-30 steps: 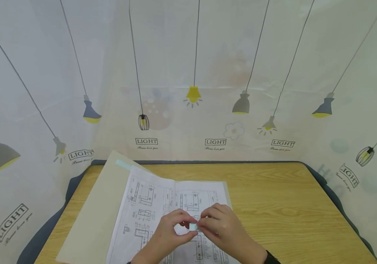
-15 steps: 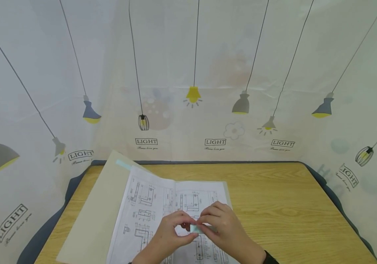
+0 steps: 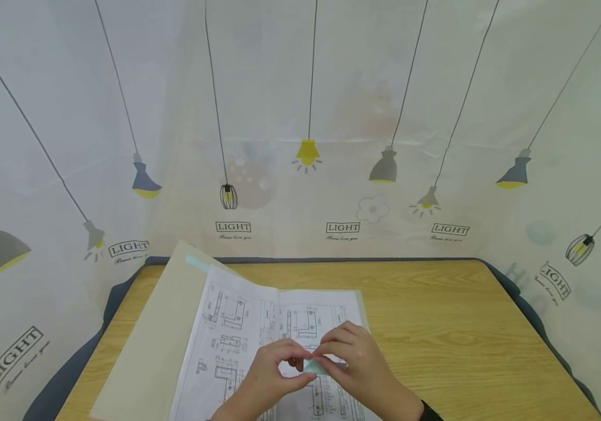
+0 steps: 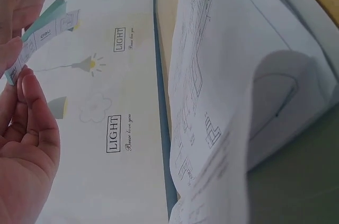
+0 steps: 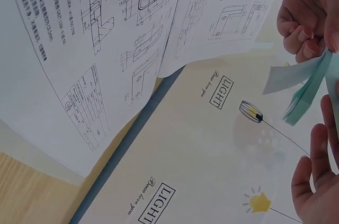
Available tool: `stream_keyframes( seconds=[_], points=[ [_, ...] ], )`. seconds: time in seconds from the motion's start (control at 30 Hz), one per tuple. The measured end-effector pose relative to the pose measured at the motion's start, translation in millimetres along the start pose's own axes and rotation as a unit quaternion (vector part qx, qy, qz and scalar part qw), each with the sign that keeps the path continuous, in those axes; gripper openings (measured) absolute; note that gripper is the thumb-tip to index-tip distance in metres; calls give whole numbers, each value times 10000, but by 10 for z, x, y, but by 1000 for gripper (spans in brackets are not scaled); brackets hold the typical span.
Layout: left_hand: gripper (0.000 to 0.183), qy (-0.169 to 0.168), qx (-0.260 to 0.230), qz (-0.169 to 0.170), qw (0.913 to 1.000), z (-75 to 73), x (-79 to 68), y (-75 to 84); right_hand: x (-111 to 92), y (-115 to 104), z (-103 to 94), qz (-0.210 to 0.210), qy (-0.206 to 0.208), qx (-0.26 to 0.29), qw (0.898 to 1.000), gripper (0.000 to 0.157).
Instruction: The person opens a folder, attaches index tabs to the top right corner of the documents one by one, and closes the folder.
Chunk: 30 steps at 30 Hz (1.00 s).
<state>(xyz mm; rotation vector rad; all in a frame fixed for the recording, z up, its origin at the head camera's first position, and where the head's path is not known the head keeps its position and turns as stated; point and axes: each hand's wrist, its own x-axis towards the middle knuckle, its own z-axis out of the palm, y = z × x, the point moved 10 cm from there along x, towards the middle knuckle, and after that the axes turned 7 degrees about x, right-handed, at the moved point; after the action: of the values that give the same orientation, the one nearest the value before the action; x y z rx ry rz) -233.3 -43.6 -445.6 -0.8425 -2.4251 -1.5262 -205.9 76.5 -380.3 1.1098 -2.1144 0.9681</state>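
In the head view, my left hand (image 3: 271, 371) and right hand (image 3: 355, 359) meet over an open booklet of technical drawings (image 3: 242, 327). Between them they pinch a small pale-teal pad of sticky notes (image 3: 312, 367) by thumbs and fingertips. The left wrist view shows the pad's printed white strip (image 4: 46, 34) beside a teal layer (image 4: 50, 16), splayed apart at the free end. From the right wrist, a whitish strip (image 5: 288, 77) and a teal one (image 5: 306, 98) fan out from the fingers. Fingers hide part of the pad.
A beige folder cover (image 3: 142, 345) lies under the booklet at the left, with a pale-teal strip (image 3: 196, 262) near its top. The wooden table (image 3: 447, 327) extends to the right. Behind it hangs a whitish sheet (image 3: 279, 88) printed with lamps.
My right fingers have shifted slightly up along the pad. More of the teal paper now shows beneath the fingertips and right thumb. The left hand has barely moved, and the booklet lies still.
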Motion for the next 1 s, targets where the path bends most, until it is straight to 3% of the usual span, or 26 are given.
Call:
stream_keyframes(
  seconds=[0.27,0.4,0.63,0.73,0.83,1.0],
  points=[
    [16,93,67,35,9999,-6,-14,-2,-9,56,-26,301,68,268,9992,11],
    [15,107,173,93,9998,-9,-27,-6,4,95,-107,410,239,453,9978,2],
    [18,-149,205,112,9996,24,-80,27,-31,288,-336,987,580,401,9926,26],
    [18,-434,194,343,9983,91,-129,100,-66,385,-447,1255,799,387,9881,29],
    [16,-982,-6,419,9943,231,-199,145,-113,508,-517,1696,920,529,9798,27],
    [22,-2131,-684,-127,9746,568,-360,143,-186,665,-549,2229,900,697,9682,26]
  ],
)
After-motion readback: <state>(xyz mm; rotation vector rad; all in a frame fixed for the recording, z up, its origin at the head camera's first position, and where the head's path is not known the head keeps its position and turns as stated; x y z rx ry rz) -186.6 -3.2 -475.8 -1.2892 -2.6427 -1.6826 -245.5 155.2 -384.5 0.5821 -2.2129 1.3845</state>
